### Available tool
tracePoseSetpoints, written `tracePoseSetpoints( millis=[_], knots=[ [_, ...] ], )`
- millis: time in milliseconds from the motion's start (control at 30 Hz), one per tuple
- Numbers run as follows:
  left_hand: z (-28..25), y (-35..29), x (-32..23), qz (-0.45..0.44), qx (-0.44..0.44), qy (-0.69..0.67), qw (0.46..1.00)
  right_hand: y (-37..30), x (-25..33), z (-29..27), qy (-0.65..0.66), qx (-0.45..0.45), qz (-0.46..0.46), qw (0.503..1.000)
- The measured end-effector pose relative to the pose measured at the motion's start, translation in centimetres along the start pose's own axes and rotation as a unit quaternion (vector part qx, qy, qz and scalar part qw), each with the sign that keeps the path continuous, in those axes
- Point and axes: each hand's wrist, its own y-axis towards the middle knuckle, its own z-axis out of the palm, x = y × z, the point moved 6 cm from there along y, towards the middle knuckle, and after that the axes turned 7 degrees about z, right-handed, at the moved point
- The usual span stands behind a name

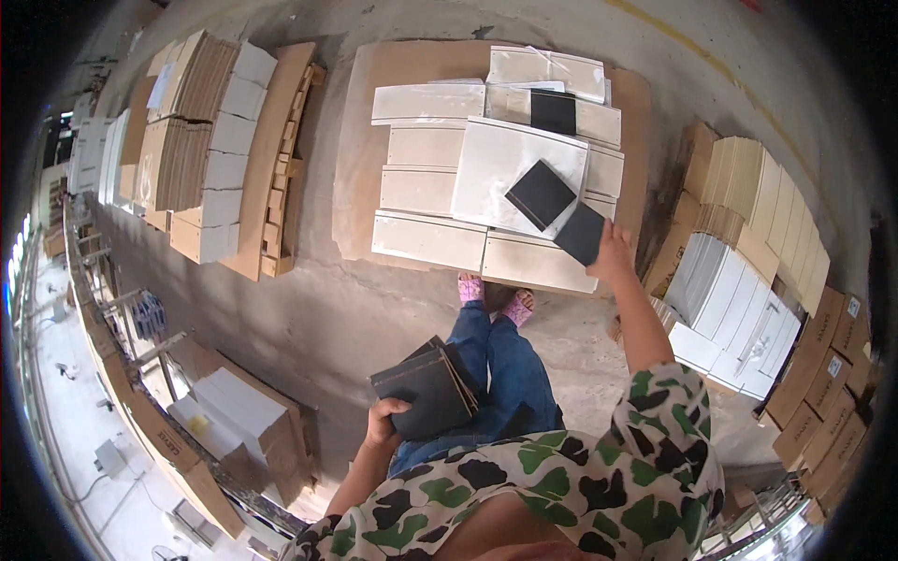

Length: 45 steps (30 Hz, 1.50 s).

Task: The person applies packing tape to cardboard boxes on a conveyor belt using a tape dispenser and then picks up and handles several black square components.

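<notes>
My left hand (383, 423) is closed around the edge of a stack of black square sheets (428, 395), held low against my left thigh. Out to the front right, my right hand (613, 251) grips the corner of a single dark square sheet (580, 234). That sheet touches or overlaps another black square sheet (541, 194), which lies on a large white panel (505, 150). Farther back, one more black sheet (554, 112) rests on the cream panels (430, 241) under the white one. The sheets' material cannot be made out.
Brown cardboard (354, 201) lies beneath the panels. A pallet (279, 220) with stacked boards (192, 140) stands at left. Stacked panels (739, 304) and brown cartons (828, 374) are at right. Another board stack (238, 411) sits near left, beside a long bench edge (150, 421).
</notes>
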Motion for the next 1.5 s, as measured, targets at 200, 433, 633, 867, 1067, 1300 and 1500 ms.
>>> tracePoseSetpoints(
  millis=[200, 433, 633, 867, 1067, 1300, 1500],
  knots=[
    [2.9, 3.4, -2.2, -0.029, 0.069, 0.02, 0.997, -2.9, 1.2, -1.7, 0.086, -0.03, 0.064, 0.994],
    [5.4, 8.0, -6.5, 0.011, 0.091, 0.076, 0.993, 3.8, 10.4, 0.2, 0.071, -0.022, 0.047, 0.996],
    [4.2, 9.5, -9.4, 0.001, 0.089, 0.027, 0.996, 5.5, 13.4, -1.1, -0.033, 0.083, 0.092, 0.992],
    [4.8, 13.7, -9.4, 0.036, 0.105, 0.068, 0.991, 4.5, 13.0, -0.7, 0.077, -0.087, 0.008, 0.993],
    [10.9, 19.4, -7.2, 0.105, 0.162, 0.053, 0.98, -5.4, 21.4, -11.4, 0.189, -0.085, -0.17, 0.963],
    [14.5, 23.2, -3.9, 0.136, 0.193, -0.091, 0.968, -5.2, 22.8, -14.6, 0.09, 0.007, -0.203, 0.975],
    [11.8, 24.0, -2.8, 0.078, 0.202, -0.048, 0.975, 18.8, 12.5, -10.5, 0.192, -0.08, 0.019, 0.978]
  ],
)
